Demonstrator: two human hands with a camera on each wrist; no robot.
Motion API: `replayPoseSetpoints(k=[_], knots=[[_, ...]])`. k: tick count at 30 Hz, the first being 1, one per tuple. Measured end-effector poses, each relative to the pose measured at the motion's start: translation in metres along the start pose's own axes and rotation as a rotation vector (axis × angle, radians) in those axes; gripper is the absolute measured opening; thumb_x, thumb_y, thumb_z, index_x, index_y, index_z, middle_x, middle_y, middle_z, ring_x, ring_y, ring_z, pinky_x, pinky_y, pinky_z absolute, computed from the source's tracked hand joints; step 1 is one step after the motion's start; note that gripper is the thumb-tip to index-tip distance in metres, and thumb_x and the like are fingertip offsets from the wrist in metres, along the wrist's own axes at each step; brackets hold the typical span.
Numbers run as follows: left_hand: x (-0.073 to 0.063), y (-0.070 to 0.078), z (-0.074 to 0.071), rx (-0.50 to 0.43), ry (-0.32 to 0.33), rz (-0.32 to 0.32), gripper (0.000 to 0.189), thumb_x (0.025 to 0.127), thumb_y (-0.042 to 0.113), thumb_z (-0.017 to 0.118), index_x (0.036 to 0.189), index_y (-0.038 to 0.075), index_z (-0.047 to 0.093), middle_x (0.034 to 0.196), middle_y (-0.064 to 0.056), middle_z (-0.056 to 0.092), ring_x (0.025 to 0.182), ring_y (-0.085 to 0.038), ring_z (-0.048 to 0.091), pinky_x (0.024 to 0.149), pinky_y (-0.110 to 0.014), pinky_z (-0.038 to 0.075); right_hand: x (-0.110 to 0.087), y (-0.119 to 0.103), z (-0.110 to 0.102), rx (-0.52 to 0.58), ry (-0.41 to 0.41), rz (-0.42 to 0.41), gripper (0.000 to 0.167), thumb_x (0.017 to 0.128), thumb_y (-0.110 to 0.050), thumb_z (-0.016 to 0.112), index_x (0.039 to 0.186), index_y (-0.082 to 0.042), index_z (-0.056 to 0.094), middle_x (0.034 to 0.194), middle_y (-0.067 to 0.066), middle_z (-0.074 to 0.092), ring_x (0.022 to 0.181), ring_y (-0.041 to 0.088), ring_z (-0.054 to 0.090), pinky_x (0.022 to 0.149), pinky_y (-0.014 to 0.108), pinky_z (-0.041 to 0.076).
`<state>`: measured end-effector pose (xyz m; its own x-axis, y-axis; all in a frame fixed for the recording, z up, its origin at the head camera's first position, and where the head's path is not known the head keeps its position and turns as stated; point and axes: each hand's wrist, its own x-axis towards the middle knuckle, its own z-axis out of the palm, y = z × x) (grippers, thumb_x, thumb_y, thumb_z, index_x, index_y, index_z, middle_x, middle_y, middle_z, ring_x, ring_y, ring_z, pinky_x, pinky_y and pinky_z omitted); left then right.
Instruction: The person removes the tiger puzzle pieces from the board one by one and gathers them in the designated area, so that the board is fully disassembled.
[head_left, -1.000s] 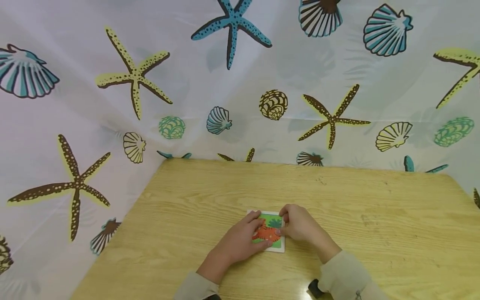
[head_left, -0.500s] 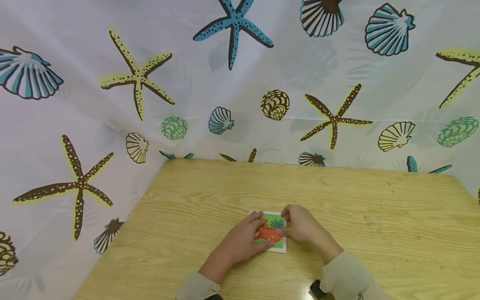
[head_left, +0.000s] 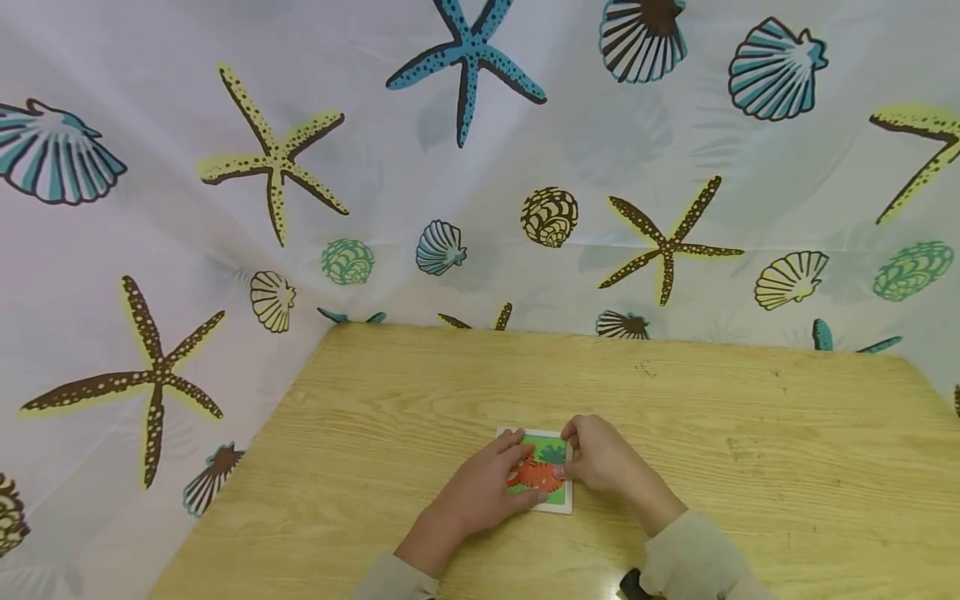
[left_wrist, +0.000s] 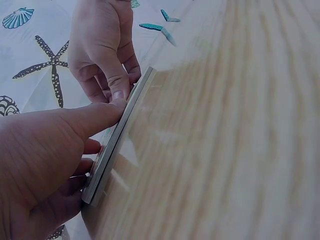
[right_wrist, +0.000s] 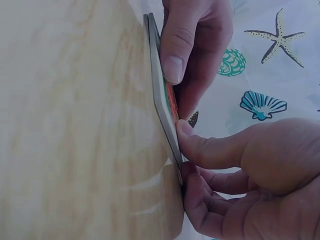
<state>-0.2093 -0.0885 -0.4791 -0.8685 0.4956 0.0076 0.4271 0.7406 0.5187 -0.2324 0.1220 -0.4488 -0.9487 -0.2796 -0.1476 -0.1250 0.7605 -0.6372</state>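
Note:
A square picture card (head_left: 546,462) with a white border lies on the wooden table, showing an orange striped animal and a dark green bush on green. Two thin layers show along its edge (right_wrist: 159,92). Over its left part rests my left hand (head_left: 483,483), fingers and thumb spread on the picture; the left thumb (left_wrist: 100,117) lies across the face. At the right edge my right hand (head_left: 598,454) pinches the card, thumb (right_wrist: 200,147) on the face and fingers (right_wrist: 200,200) curled at the rim. The left hand covers part of the picture.
The wooden table (head_left: 420,375) reaches back to a white cloth (head_left: 360,183) printed with starfish and shells, which hangs behind and at the sides. A black band (head_left: 633,583) shows by the right sleeve (head_left: 693,554).

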Motion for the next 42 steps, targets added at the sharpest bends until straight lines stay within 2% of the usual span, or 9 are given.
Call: replayPoseSetpoints(k=[6, 16, 22, 25, 27, 31, 34, 38, 42], knots=[[0.002, 0.001, -0.002, 0.031, -0.001, 0.015, 0.07, 0.097, 0.046, 0.073, 0.149, 0.002, 0.055, 0.162, -0.015, 0.042, 0.152, -0.036, 0.037, 0.118, -0.053, 0.041, 0.002, -0.001, 0.0, -0.005, 0.004, 0.021, 0.04, 0.085, -0.01, 0.087, 0.117, 0.003, 0.066, 0.106, 0.011, 0.062, 0.093, 0.023, 0.059, 0.09, 0.045, 0.056], [-0.006, 0.001, 0.001, 0.04, -0.027, -0.022, 0.072, 0.097, 0.048, 0.072, 0.151, 0.005, 0.054, 0.164, -0.013, 0.04, 0.153, -0.035, 0.035, 0.118, -0.054, 0.04, -0.003, 0.002, 0.01, 0.062, 0.022, 0.009, 0.04, 0.084, -0.006, 0.087, 0.115, 0.005, 0.065, 0.107, 0.012, 0.061, 0.085, 0.02, 0.056, 0.084, 0.042, 0.055], [-0.006, 0.004, -0.004, -0.02, -0.016, -0.008, 0.07, 0.096, 0.044, 0.075, 0.149, 0.001, 0.056, 0.162, -0.016, 0.041, 0.152, -0.038, 0.036, 0.118, -0.055, 0.04, -0.004, 0.002, 0.01, 0.068, 0.066, -0.014, 0.041, 0.081, -0.004, 0.089, 0.114, 0.004, 0.066, 0.107, 0.012, 0.065, 0.083, 0.018, 0.059, 0.083, 0.04, 0.057], [-0.005, 0.005, -0.005, -0.051, -0.002, -0.018, 0.069, 0.095, 0.042, 0.076, 0.148, 0.001, 0.057, 0.162, -0.016, 0.042, 0.152, -0.039, 0.036, 0.118, -0.056, 0.039, -0.003, 0.001, 0.008, 0.106, 0.097, -0.014, 0.034, 0.082, -0.003, 0.088, 0.11, 0.002, 0.068, 0.104, 0.01, 0.068, 0.089, 0.019, 0.063, 0.085, 0.041, 0.058], [-0.003, 0.005, -0.005, -0.063, 0.005, -0.027, 0.069, 0.094, 0.042, 0.077, 0.147, 0.002, 0.058, 0.162, -0.016, 0.043, 0.152, -0.039, 0.035, 0.118, -0.057, 0.039, -0.003, 0.002, 0.006, 0.143, 0.129, -0.006, 0.024, 0.086, -0.004, 0.085, 0.104, 0.0, 0.069, 0.099, 0.007, 0.07, 0.09, 0.019, 0.066, 0.083, 0.039, 0.059], [-0.001, 0.005, -0.005, -0.058, 0.006, -0.04, 0.07, 0.094, 0.044, 0.078, 0.147, 0.003, 0.059, 0.162, -0.014, 0.043, 0.152, -0.037, 0.036, 0.118, -0.056, 0.039, 0.0, 0.002, 0.004, 0.219, 0.198, 0.018, 0.004, 0.094, -0.006, 0.077, 0.092, -0.004, 0.074, 0.086, 0.003, 0.07, 0.08, 0.015, 0.066, 0.071, 0.032, 0.057], [-0.001, 0.005, -0.004, -0.061, 0.005, -0.044, 0.072, 0.093, 0.047, 0.077, 0.147, 0.003, 0.059, 0.162, -0.014, 0.043, 0.152, -0.037, 0.036, 0.118, -0.056, 0.039, 0.001, 0.003, 0.003, 0.238, 0.225, 0.019, 0.007, 0.095, -0.006, 0.075, 0.088, -0.006, 0.075, 0.081, 0.001, 0.07, 0.074, 0.013, 0.065, 0.067, 0.029, 0.055], [-0.001, 0.004, -0.004, -0.07, 0.01, -0.037, 0.072, 0.093, 0.047, 0.078, 0.146, 0.002, 0.059, 0.162, -0.016, 0.043, 0.152, -0.038, 0.036, 0.119, -0.056, 0.038, 0.002, 0.004, 0.002, 0.258, 0.213, 0.021, 0.007, 0.095, -0.007, 0.076, 0.088, -0.006, 0.075, 0.08, 0.0, 0.07, 0.072, 0.012, 0.065, 0.066, 0.028, 0.055], [0.0, 0.003, -0.003, -0.066, 0.018, -0.027, 0.071, 0.092, 0.045, 0.079, 0.145, 0.002, 0.06, 0.161, -0.017, 0.044, 0.151, -0.039, 0.036, 0.119, -0.055, 0.038, -0.002, 0.004, -0.003, 0.327, 0.177, 0.036, 0.006, 0.096, -0.004, 0.073, 0.099, 0.0, 0.076, 0.084, 0.005, 0.068, 0.073, 0.015, 0.068, 0.066, 0.028, 0.059]])
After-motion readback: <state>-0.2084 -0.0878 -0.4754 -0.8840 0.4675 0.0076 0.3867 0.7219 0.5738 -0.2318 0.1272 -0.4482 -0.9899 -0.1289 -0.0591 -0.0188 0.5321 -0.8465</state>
